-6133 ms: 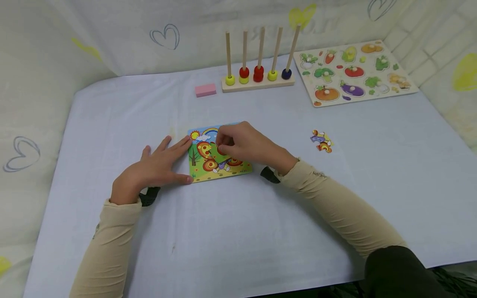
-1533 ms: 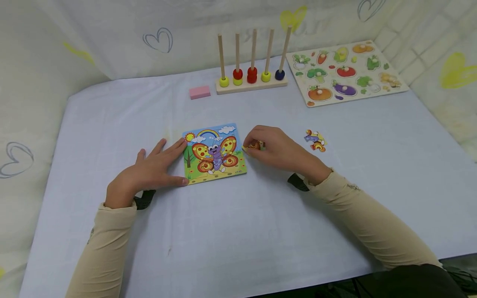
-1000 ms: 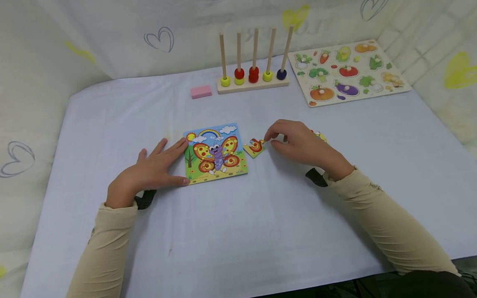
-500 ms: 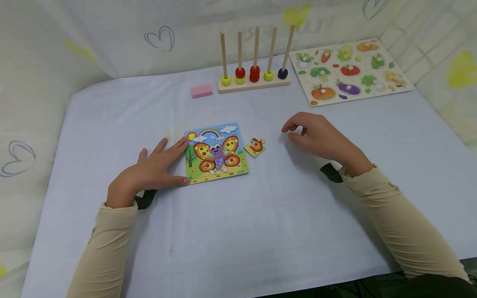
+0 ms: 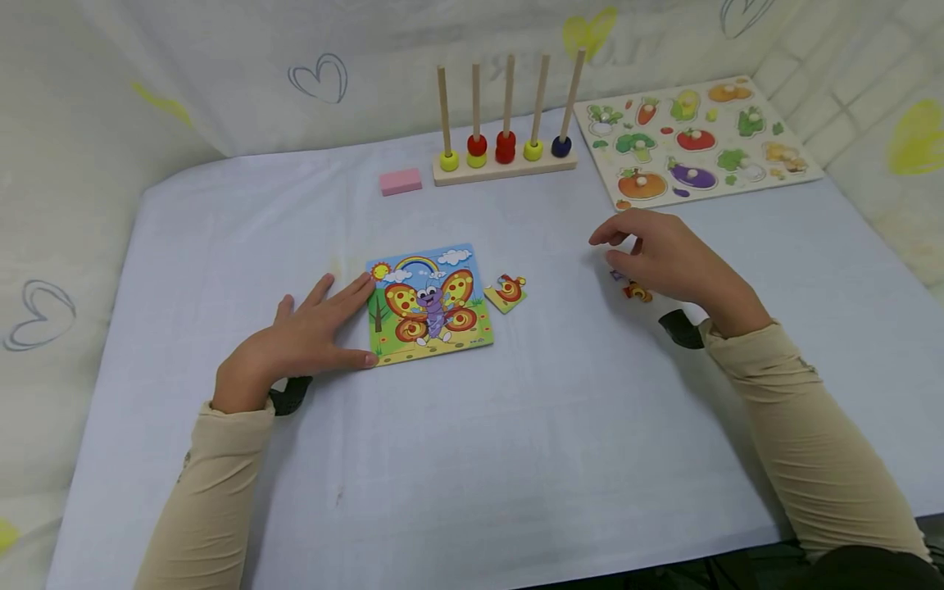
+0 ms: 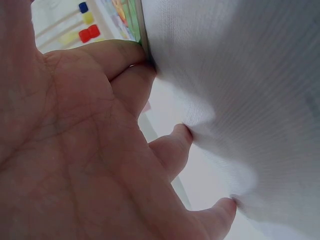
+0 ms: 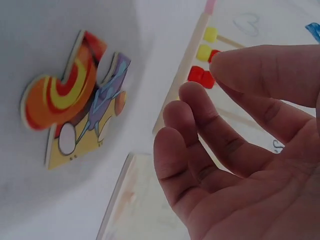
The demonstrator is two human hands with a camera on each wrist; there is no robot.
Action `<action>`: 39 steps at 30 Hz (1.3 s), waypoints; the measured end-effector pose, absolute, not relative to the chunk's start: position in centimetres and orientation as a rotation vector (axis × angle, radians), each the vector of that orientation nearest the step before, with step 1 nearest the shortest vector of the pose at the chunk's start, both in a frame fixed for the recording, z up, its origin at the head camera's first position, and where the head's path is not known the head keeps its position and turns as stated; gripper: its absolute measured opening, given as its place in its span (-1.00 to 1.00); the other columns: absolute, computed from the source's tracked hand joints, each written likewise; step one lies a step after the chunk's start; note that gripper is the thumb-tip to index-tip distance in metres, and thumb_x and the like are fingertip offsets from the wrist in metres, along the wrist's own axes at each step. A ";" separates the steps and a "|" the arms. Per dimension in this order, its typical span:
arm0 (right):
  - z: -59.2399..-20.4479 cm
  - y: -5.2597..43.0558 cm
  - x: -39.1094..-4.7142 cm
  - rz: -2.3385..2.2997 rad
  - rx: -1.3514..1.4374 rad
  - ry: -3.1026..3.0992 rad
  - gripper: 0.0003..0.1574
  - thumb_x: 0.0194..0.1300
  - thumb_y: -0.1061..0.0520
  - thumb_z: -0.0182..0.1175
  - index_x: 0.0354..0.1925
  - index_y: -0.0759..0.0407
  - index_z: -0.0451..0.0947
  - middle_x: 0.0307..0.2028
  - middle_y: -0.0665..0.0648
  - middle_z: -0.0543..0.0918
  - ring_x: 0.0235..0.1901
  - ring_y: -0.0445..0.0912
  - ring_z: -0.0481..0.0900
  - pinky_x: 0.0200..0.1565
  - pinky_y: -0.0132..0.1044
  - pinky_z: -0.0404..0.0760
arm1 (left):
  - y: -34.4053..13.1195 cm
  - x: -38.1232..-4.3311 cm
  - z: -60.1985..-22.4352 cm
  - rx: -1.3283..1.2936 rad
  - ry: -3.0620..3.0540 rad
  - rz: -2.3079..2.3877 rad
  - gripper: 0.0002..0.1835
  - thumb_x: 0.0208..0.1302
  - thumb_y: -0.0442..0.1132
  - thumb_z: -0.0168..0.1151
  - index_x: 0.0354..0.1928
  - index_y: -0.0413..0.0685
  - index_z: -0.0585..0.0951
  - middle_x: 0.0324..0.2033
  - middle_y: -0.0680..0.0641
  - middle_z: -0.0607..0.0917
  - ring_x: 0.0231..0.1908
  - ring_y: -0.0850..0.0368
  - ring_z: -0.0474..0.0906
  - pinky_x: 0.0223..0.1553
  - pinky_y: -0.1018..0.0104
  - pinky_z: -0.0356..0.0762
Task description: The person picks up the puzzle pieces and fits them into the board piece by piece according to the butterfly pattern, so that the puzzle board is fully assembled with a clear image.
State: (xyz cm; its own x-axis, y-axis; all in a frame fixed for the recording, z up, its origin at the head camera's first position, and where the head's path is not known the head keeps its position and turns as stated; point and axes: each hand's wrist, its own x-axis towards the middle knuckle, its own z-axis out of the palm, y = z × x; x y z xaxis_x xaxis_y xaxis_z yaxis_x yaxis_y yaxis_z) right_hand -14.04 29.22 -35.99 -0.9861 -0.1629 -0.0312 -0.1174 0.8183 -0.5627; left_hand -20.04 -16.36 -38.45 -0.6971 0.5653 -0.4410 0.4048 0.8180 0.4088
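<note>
A square butterfly puzzle board [image 5: 431, 305] lies on the white cloth. My left hand [image 5: 298, 348] rests with spread fingers at its left edge; in the left wrist view fingertips [image 6: 142, 52] touch the board's side and others press the cloth. Right of the board lies a corner puzzle piece [image 5: 506, 293] with an orange-red swirl. My right hand [image 5: 660, 254] hovers farther right, fingers loosely bent, holding nothing. Beneath it is another puzzle piece [image 5: 636, 291], partly hidden in the head view. The right wrist view shows that puzzle piece [image 7: 75, 102] whole, with purple body and orange swirl, apart from the fingers.
A wooden bead stacker [image 5: 509, 168] with several pegs stands at the back, a pink block [image 5: 401, 182] to its left. A vegetable knob puzzle [image 5: 696, 143] lies back right, just beyond my right hand. Heart-patterned cloth hangs behind the table.
My right hand carried the corner piece away from the board, laid it beside the right edge, let go and moved right over the other piece. The left hand stayed at the board.
</note>
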 end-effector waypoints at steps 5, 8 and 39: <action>-36.2 29.8 -14.4 -0.865 -0.203 2.870 -0.62 0.49 0.30 0.22 0.22 0.32 0.65 0.13 0.30 0.65 0.03 0.14 0.53 -0.05 -0.05 0.56 | -16.3 -20.0 -38.4 0.711 2.438 0.382 0.19 0.35 0.17 0.47 0.77 0.14 -0.11 0.73 0.00 -0.14 0.65 -0.34 -0.50 0.38 -0.64 -0.53; -36.4 30.0 -14.5 -0.860 -0.173 2.832 -0.59 0.49 0.30 0.22 0.25 0.35 0.61 0.17 0.35 0.61 0.16 0.21 0.47 0.13 0.16 0.52 | -16.3 -19.9 -38.4 0.710 2.437 0.386 0.20 0.34 0.19 0.47 0.77 0.14 -0.10 0.73 -0.02 -0.13 0.65 -0.35 -0.49 0.38 -0.65 -0.52; -37.4 31.4 -14.9 -0.735 -0.185 2.794 -0.52 0.41 0.29 0.29 0.26 0.40 0.59 0.04 0.33 0.55 0.05 0.20 0.46 0.01 0.12 0.51 | -16.3 -20.0 -38.0 0.713 2.429 0.382 0.21 0.32 0.20 0.48 0.77 0.13 -0.10 0.73 -0.02 -0.14 0.65 -0.36 -0.50 0.38 -0.65 -0.53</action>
State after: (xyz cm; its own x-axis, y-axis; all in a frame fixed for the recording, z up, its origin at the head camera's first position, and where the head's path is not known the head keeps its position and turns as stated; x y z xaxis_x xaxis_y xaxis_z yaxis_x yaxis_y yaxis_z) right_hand -14.87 31.41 -37.43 -0.9618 -0.1833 -0.2033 -0.0596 0.8651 -0.4980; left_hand -20.01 -16.31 -37.98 -0.6933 0.5669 -0.4450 0.4030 0.8169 0.4126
